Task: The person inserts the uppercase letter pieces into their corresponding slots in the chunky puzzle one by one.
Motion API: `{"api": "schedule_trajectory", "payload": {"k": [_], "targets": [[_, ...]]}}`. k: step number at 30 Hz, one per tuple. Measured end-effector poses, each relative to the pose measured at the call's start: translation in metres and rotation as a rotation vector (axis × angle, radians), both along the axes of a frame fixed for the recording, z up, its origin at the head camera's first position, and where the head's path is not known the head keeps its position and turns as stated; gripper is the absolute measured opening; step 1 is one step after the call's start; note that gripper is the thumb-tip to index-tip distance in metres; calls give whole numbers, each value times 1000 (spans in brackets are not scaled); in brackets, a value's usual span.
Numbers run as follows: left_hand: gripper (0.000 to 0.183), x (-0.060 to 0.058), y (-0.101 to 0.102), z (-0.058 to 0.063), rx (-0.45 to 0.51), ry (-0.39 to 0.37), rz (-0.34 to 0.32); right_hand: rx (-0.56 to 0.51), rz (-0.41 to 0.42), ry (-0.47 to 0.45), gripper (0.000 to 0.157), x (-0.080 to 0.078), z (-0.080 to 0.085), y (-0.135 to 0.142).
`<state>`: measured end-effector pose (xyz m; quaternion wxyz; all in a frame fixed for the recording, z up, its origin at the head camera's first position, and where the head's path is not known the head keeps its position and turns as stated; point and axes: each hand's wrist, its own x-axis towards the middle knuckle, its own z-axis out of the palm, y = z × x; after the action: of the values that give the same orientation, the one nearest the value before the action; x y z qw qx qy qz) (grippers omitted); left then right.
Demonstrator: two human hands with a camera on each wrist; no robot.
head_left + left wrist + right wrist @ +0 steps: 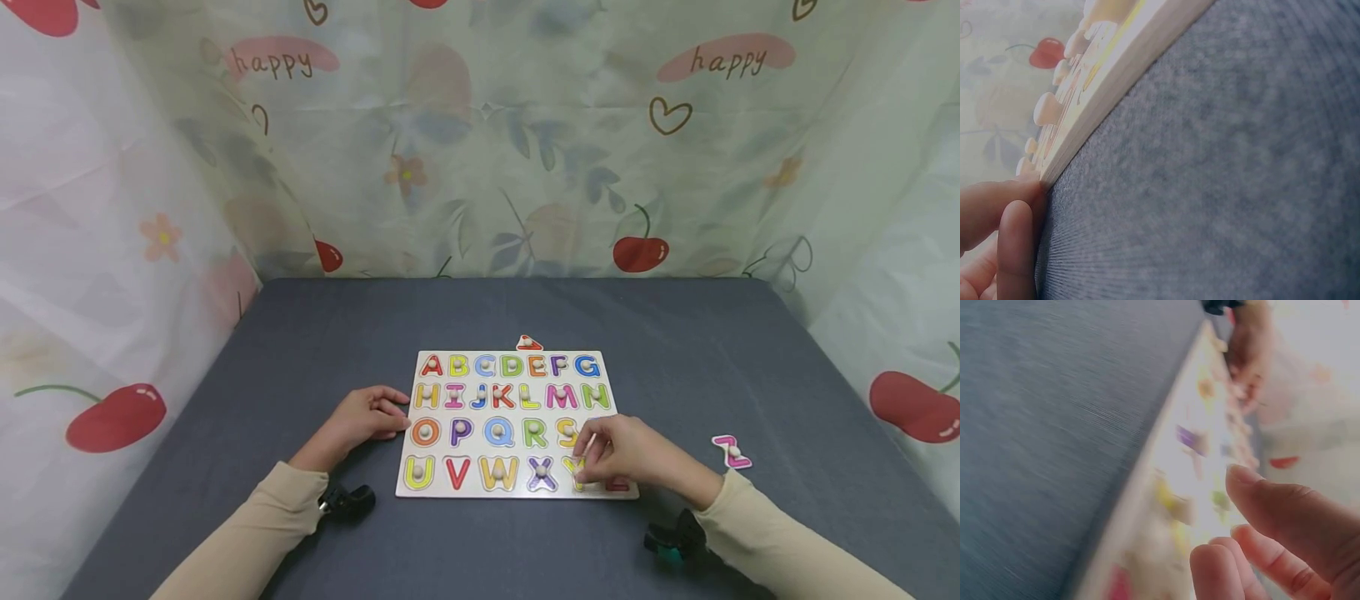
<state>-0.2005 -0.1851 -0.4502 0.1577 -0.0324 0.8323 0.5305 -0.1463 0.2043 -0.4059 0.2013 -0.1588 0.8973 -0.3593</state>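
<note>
An alphabet peg puzzle board (480, 492) lies on the dark cloth, with knobbed letters in four rows. My left hand (378, 412) rests at the board's left edge, thumb and forefinger touching it beside the O (425, 432). In the left wrist view, fingertips (1017, 231) meet the board's pale side. My right hand (622, 450) hovers over the lower right, fingers around the yellow Y (575, 468). In the right wrist view its thumb (1250, 487) and fingers stand apart with nothing between them. The T spot is hidden under this hand.
A pink Z piece (732, 451) with a knob lies on the cloth right of the board. A small red knobbed piece (529, 342) lies behind the top edge. The red V (458, 472) place shows no knob. Patterned curtains (487, 167) enclose the table.
</note>
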Motion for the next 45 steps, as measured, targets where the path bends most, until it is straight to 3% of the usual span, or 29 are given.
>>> {"api": "schedule_trajectory", "payload": {"k": [8,16,23,29,37,45], "targets": [[43,-2,-1,-2,2,-8,10,-60,-97,51,29,-27,31,15],[45,0,0,0,1,-1,1,-200,-173,71,28,-75,43,15],[44,0,-2,0,9,0,-1,-207,-220,149,29,-129,24,-4],[43,-1,-1,-1,27,-4,-6,-169,-179,133,35,-159,4,-24],[44,-2,1,-1,19,-12,4,-93,-97,47,29,-175,-12,-39],[44,-1,0,-1,8,-11,7,-22,-96,13,22,-176,-14,-46]]}}
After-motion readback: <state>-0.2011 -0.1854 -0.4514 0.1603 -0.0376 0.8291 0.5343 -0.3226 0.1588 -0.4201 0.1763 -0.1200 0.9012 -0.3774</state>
